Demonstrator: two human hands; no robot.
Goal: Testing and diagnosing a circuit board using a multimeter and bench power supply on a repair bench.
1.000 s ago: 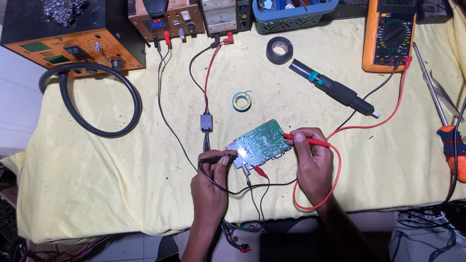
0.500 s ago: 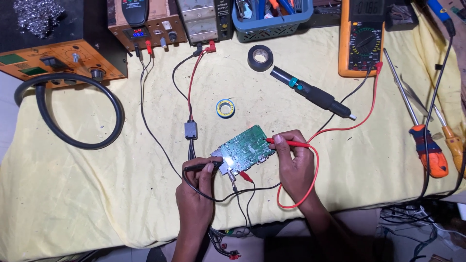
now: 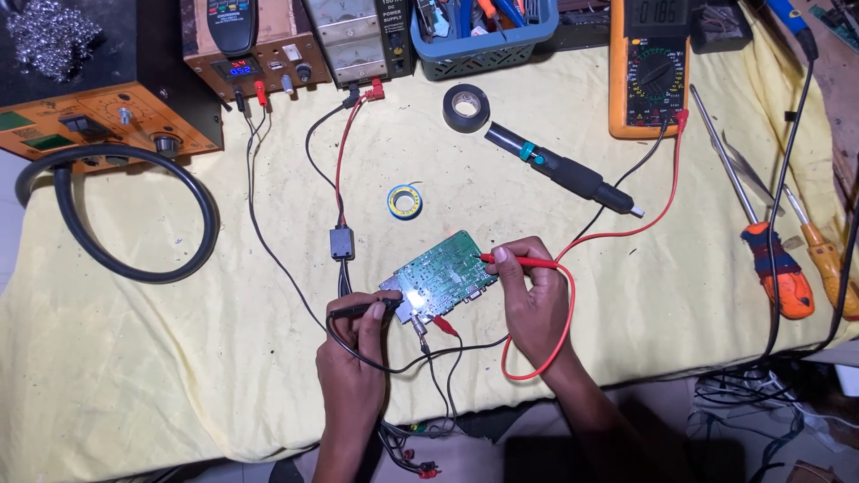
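Two hands work at the middle of the head view, each pinching a test probe against a small green circuit board (image 3: pixel 440 276) that lies flat on the yellow cloth (image 3: pixel 161 358) covering the counter. The left hand (image 3: pixel 355 358), low and just left of centre, grips a black probe (image 3: pixel 360 309) whose tip meets the board's lower left corner. The right hand (image 3: pixel 533 300), just right of centre, grips a red probe (image 3: pixel 514 260) whose tip rests on the board's right edge; its red lead (image 3: pixel 573 309) loops down around the wrist and runs up to the orange meter (image 3: pixel 651 67) at the upper right. Between board and meter lies a dark soldering iron (image 3: pixel 562 169), with a roll of black tape (image 3: pixel 466 107) beside it and a small yellow solder spool (image 3: pixel 404 200) above the board. Two orange-handled screwdrivers (image 3: pixel 777 268) lie at the right edge. A thick black hose (image 3: pixel 134 259) curls at the left, below an orange station (image 3: pixel 98 125).
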